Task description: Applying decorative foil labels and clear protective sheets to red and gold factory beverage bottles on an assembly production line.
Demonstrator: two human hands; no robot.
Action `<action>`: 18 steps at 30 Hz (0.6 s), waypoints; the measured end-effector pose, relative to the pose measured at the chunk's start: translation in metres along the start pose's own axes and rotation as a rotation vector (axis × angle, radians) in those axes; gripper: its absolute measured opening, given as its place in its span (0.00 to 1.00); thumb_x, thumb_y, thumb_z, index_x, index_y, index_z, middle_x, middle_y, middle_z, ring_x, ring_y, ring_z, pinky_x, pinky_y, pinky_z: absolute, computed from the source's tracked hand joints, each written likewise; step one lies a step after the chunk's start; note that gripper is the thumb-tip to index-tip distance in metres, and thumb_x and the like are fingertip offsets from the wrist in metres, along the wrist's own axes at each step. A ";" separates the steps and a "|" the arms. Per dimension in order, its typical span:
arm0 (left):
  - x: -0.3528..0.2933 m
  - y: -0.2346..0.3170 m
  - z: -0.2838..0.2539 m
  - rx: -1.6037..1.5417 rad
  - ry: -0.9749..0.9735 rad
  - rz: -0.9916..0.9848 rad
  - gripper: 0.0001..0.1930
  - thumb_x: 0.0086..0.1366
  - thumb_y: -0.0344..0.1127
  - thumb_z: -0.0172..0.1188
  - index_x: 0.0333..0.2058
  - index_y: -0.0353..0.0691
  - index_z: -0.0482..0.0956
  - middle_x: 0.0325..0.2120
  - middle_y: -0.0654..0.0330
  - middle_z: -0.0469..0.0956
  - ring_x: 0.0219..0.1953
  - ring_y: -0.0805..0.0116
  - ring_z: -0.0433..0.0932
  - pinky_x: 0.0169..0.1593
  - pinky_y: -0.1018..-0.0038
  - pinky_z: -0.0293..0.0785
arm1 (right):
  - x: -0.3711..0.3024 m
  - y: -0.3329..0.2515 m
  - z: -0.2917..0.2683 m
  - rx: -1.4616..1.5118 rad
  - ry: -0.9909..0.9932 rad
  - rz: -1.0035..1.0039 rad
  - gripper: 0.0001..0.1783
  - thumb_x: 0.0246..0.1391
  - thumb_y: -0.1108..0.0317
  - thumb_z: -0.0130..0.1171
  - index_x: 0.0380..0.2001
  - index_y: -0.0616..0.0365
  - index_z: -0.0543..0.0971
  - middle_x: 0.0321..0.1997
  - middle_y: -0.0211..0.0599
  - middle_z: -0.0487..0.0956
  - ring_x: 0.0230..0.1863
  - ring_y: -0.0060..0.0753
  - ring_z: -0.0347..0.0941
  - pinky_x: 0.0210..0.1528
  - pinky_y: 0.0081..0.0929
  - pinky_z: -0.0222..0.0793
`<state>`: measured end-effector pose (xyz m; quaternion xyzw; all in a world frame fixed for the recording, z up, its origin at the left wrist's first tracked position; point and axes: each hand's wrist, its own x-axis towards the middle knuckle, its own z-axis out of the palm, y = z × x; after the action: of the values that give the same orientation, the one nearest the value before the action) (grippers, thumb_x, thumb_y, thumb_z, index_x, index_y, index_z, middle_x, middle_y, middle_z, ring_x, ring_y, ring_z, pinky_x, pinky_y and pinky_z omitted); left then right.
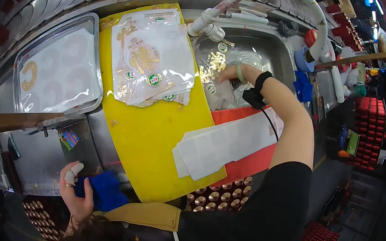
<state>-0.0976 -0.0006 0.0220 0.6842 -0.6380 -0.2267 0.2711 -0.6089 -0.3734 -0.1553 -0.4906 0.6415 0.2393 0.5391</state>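
Note:
My right hand (230,73) reaches into the metal sink (279,47), a pale bangle and a black strapped device on its wrist. Its bunched fingers pinch at a clear decal sheet (215,68) with gold lettering and green round marks, lying in the water. The fingertips are partly hidden. At the lower left, my left hand (79,192), with whitish covers on fingers, curls around a blue cloth (106,191). Between the hands lies a yellow mat (140,138), bearing a stack of gold-printed decal sheets (161,63) and blank white paper strips (213,152).
A metal tray (100,85) of water with a white sheet and a gold C-shaped decal stands at the left. A white pipe (210,19) arches over the sink. Beside it are a blue cup (304,59) and wooden bar (364,59). Red racks (370,132) stand right.

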 end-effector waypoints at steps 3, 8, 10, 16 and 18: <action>-0.004 -0.004 0.001 0.006 -0.002 -0.020 0.19 0.58 0.20 0.58 0.50 0.33 0.77 0.51 0.48 0.76 0.52 0.51 0.76 0.53 0.65 0.71 | -0.037 -0.006 -0.010 0.029 -0.058 0.009 0.21 0.48 0.55 0.69 0.41 0.59 0.83 0.38 0.41 0.85 0.35 0.35 0.80 0.41 0.34 0.76; -0.005 -0.001 0.003 -0.032 0.025 -0.006 0.17 0.59 0.21 0.59 0.49 0.32 0.77 0.51 0.48 0.76 0.52 0.50 0.76 0.57 0.64 0.71 | -0.066 0.012 -0.053 -0.371 0.189 0.183 0.29 0.44 0.46 0.69 0.42 0.60 0.85 0.39 0.41 0.85 0.36 0.41 0.80 0.41 0.41 0.74; -0.006 -0.001 0.000 -0.022 0.025 -0.003 0.16 0.60 0.21 0.59 0.49 0.31 0.78 0.51 0.48 0.76 0.52 0.51 0.77 0.59 0.63 0.71 | -0.082 0.006 -0.059 -0.526 0.206 0.205 0.31 0.42 0.46 0.69 0.44 0.60 0.85 0.43 0.45 0.85 0.41 0.45 0.81 0.44 0.42 0.74; -0.004 0.000 0.002 -0.033 0.038 0.023 0.15 0.60 0.21 0.59 0.48 0.31 0.78 0.51 0.49 0.76 0.52 0.52 0.77 0.58 0.65 0.71 | -0.135 0.017 -0.072 -0.663 0.394 0.275 0.32 0.41 0.50 0.70 0.46 0.64 0.85 0.44 0.51 0.85 0.43 0.48 0.82 0.46 0.42 0.76; -0.005 0.000 0.001 -0.027 0.043 0.046 0.16 0.60 0.21 0.59 0.48 0.31 0.78 0.51 0.49 0.76 0.52 0.52 0.77 0.57 0.65 0.71 | -0.154 0.018 -0.076 -0.631 0.425 0.321 0.31 0.40 0.53 0.70 0.46 0.63 0.85 0.46 0.52 0.85 0.44 0.49 0.83 0.47 0.42 0.76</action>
<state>-0.0983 0.0039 0.0209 0.6703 -0.6445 -0.2142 0.2992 -0.6689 -0.3723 0.0070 -0.5639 0.7021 0.3988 0.1735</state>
